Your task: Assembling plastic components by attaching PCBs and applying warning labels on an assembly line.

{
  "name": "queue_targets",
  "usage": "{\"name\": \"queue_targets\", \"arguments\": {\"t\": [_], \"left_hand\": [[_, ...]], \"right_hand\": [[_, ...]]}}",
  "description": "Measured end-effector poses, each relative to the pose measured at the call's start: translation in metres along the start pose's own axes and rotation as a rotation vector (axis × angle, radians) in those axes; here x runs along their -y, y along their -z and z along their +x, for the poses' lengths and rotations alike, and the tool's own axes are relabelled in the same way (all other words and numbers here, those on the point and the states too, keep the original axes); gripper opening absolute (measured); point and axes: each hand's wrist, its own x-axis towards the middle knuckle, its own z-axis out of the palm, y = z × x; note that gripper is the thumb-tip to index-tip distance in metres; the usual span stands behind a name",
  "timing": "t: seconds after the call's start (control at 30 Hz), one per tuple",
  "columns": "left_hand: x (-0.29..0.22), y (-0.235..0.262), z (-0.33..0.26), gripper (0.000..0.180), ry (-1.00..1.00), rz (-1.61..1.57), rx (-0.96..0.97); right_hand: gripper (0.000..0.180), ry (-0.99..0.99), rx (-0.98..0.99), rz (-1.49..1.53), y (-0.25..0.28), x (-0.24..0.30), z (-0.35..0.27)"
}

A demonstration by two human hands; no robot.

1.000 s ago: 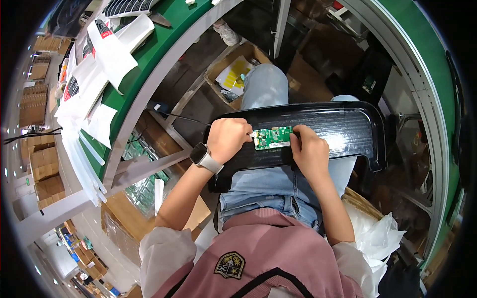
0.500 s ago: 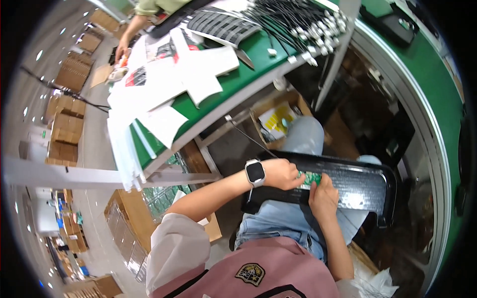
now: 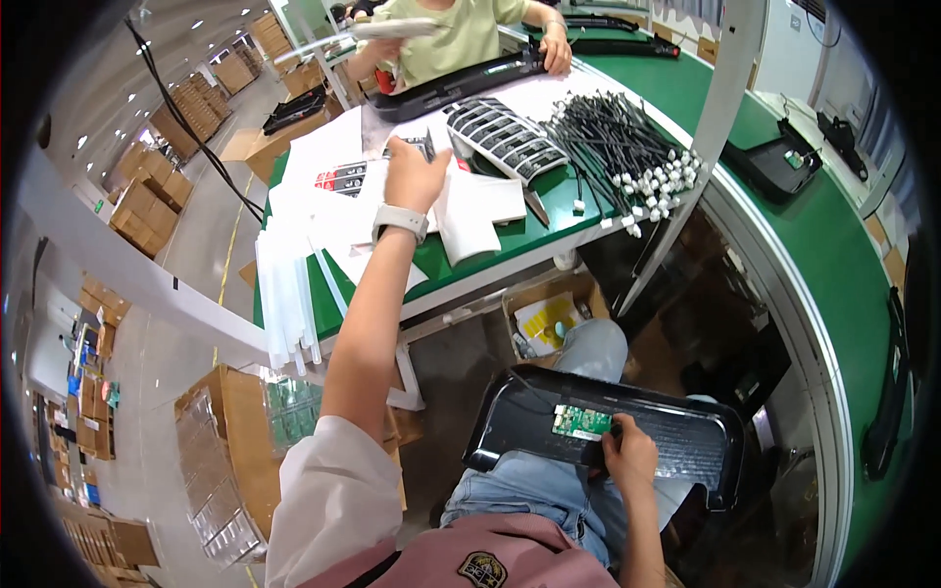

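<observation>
Left hand point(image 3: 414, 178) stretched out over the green table point(image 3: 549, 230), fingers curled down onto flat white sheets point(image 3: 475, 211), perhaps pinching one; grip hard to read at this angle. Right hand point(image 3: 627, 457) resting on a glossy black moulded tray point(image 3: 686, 446) across the lap, fingers together, pressed beside a small green circuit board point(image 3: 580, 421) lying in the tray. Bundle of thin black cables point(image 3: 618, 147) with white plugs further along the table.

Green workbench point(image 3: 549, 230), stacked cardboard boxes point(image 3: 147, 196)
</observation>
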Motion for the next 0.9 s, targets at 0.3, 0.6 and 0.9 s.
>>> {"name": "queue_targets", "arguments": {"t": [0.3, 0.6, 0.9], "left_hand": [[-0.037, 0.020, -0.018, 0.044, -0.205, -0.613, 0.044], [-0.125, 0.101, -0.143, 0.043, -0.257, -0.948, 0.797], [-0.150, 0.081, -0.160, 0.050, -0.832, -0.785, 0.604]], "right_hand": [[0.025, 0.242, -0.165, 0.324, 0.046, 0.040, 0.030], [0.050, 0.734, -0.416, 0.677, 0.166, 0.123, 0.100], [0.015, 0.612, -0.235, 0.657, 0.159, 0.118, 0.070]]}}
